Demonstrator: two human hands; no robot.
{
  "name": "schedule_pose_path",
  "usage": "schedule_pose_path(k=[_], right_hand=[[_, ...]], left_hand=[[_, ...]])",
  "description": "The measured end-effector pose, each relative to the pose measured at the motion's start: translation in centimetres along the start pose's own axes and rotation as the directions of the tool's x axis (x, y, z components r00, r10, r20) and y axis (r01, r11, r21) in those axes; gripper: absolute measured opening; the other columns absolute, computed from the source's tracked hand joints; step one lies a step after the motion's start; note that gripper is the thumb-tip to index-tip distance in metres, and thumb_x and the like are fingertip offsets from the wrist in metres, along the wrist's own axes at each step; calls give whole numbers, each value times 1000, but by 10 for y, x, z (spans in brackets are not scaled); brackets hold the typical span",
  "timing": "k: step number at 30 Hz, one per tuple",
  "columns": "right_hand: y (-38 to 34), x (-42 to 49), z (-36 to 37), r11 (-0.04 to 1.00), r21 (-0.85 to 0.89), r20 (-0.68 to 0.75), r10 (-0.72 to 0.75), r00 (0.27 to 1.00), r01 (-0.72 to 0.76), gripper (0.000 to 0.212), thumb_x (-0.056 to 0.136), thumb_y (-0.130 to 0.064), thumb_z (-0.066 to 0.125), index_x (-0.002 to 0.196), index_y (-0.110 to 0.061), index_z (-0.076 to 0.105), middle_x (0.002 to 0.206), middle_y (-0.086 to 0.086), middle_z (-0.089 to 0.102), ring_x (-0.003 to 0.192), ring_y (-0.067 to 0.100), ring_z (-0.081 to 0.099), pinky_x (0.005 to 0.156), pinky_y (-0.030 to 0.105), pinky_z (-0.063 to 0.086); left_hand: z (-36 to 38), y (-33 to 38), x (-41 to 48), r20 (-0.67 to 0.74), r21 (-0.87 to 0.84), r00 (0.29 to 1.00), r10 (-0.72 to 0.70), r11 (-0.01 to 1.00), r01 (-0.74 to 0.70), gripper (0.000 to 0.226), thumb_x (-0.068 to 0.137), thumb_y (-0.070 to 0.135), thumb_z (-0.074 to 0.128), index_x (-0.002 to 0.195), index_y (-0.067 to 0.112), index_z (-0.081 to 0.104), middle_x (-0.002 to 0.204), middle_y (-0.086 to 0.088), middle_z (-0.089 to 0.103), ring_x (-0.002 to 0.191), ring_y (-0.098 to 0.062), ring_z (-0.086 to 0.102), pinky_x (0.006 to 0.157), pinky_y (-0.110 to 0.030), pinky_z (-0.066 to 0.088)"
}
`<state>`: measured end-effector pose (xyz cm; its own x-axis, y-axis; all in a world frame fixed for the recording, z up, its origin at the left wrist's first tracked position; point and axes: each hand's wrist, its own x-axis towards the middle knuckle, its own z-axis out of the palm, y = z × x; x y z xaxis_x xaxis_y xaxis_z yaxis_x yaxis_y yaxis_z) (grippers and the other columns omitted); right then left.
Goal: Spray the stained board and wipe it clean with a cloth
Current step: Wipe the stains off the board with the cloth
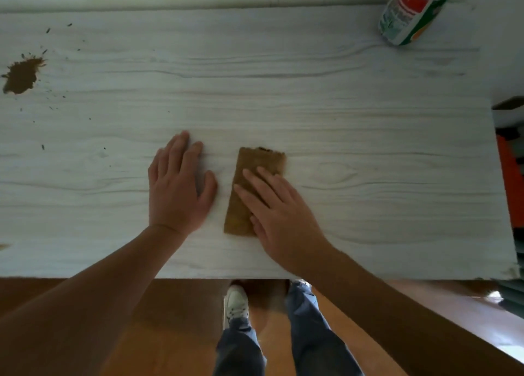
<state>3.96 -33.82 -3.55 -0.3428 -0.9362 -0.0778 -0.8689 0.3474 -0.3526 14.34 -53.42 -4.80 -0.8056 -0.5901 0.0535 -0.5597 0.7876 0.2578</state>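
Presses the folded cloth (pixel 256 160) flat onto the board (pixel 312 97) with the right hand (pixel 279 214), fingers (pixel 255 194) straight and a little spread over its near half, not curled round it. Rests the left hand (pixel 177 188) palm-down on bare wood just left of the cloth, fingers straight and close together, thumb angled out toward the cloth, gripping nothing. Long axis of the cloth: pointing away from the right fingertips, far short edge just past them and darkened with brown. Well off to the left of both sets of fingers, beyond the left hand's outer edge and somewhat farther out across the board: the brown stain (pixel 21 75), ringed by scattered specks. Nearer the left fingers than the right, yet with the cloth pinned under the right. Likely calls for a long leftward sweep across the body, long side leading, or for handing the cloth to the left. Far beyond the right fingertips and off to their right, at the board's far corner: the spray bottle (pixel 411 12), tilted, untouched by either hand. Cannot tell any wetness from spray on the stain.
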Motion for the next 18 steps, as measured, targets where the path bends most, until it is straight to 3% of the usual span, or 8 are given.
schedule_pose_path(k=[3, 7, 12, 15, 18], right_hand=[[26, -53, -3, 998, -41, 0, 48, 999, -48, 55, 99, -33, 41, 153, -22, 39, 163, 3, 30, 152, 23, 23, 122, 42, 26], [59, -100, -23, 947, -31, -66, 316, 946, -318, 55, 98, -34, 41, 152, -22, 42, 162, 1, 33, 150, 23, 29, 117, 42, 34], [37, -116, -11, 763, 90, -187, 644, 742, -640, 56, 100, -33, 33, 153, -19, 38, 163, 5, 29, 151, 26, 22, 121, 47, 27], [-11, -94, 6, 680, 167, -246, 730, 638, -714, 55, 99, -28, 34, 153, -16, 39, 163, 9, 29, 152, 30, 21, 120, 52, 27], [-61, -73, 22, 734, 177, -188, 679, 709, -656, 55, 101, -21, 43, 155, -18, 33, 166, 6, 21, 154, 26, 9, 126, 48, 11]], left_hand=[[1, 0, 0, 0, -15, 1000, -8, 1000, 8, 58, 97, 38, 44, 148, 11, 46, 164, -14, 35, 152, -34, 29, 125, -52, 23], [-1, -1, -1, 33, -31, 999, -6, 999, 8, 59, 97, 40, 42, 149, 12, 44, 165, -13, 31, 154, -33, 24, 126, -52, 19], [0, -2, -2, 24, -64, 1000, 13, 998, -11, 55, 98, 38, 43, 148, 14, 42, 166, -14, 29, 155, -31, 21, 127, -51, 15], [1, -3, -2, -2, -72, 1000, 15, 997, -15, 54, 97, 39, 42, 145, 14, 44, 165, -14, 32, 154, -31, 24, 126, -52, 16], [2, -2, -1, -22, -91, 1000, 9, 996, -11, 56, 95, 40, 41, 144, 13, 47, 163, -15, 34, 152, -33, 27, 125, -53, 19]])
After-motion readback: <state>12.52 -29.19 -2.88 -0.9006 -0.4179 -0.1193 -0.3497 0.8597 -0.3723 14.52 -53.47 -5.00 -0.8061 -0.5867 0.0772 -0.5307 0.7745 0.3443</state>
